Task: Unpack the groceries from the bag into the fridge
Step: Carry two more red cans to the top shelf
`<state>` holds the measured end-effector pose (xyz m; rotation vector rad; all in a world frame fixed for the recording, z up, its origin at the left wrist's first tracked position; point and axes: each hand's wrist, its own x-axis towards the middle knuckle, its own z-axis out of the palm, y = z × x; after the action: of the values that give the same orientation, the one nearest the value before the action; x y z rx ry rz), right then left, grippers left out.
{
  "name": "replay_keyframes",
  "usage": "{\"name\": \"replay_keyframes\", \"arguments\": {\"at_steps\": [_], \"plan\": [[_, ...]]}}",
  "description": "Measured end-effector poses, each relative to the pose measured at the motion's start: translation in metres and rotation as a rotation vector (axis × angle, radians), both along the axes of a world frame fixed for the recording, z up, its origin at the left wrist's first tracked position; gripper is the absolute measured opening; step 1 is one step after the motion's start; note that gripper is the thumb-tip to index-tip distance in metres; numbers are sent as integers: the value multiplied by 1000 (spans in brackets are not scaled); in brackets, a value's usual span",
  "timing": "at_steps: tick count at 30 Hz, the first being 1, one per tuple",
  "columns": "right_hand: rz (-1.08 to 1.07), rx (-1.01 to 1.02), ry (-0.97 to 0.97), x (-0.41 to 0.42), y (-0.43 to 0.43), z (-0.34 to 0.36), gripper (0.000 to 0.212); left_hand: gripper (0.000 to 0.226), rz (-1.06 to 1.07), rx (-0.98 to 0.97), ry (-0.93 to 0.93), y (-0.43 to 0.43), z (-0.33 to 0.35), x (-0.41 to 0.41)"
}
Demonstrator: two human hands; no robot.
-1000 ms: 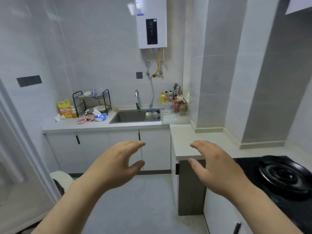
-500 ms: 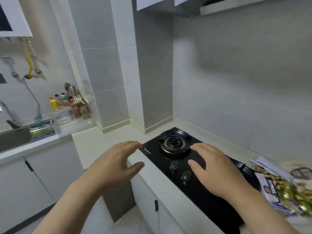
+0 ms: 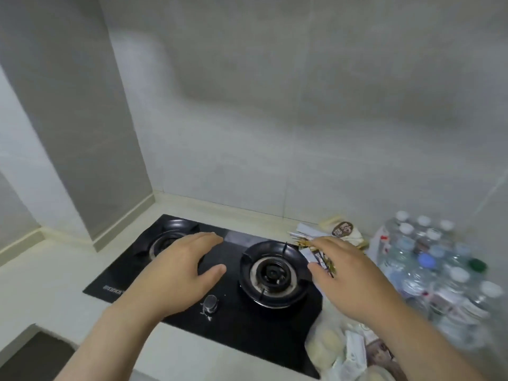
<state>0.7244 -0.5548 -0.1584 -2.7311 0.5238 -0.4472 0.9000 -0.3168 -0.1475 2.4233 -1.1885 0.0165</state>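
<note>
Right hand empty, fingers relaxed above snack packets; left hand likewise. I'd pinch one packet's edge, clear of burner.

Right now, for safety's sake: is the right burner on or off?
Off, as far as the picture shows: no flame is visible at the right burner.

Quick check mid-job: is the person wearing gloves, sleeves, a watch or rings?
No. The left hand and right hand are bare: no gloves, rings or watch show. The left forearm and right forearm are uncovered down to the frame edge; no sleeve in view.
</note>
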Motion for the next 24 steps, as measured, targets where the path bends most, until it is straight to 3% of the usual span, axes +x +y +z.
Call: {"name": "replay_keyframes", "arguments": {"at_steps": [6,11,14,20,24], "plan": [[-308,21,92,-50,-27,-17,43,56,-190,-13,58,-52,-31,22],[-532,80,113,-106,-45,-33,28,43,-370,-16,149,-111,-53,0],[-610,120,138,-134,-57,-46,42,46,-471,13,188,-143,-66,-16],[-656,184,149,-166,-94,-74,39,52,-556,46,233,-201,-92,-52],[-565,260,123,-177,-130,-90,32,56,-545,54,325,-240,-110,-77]]}}
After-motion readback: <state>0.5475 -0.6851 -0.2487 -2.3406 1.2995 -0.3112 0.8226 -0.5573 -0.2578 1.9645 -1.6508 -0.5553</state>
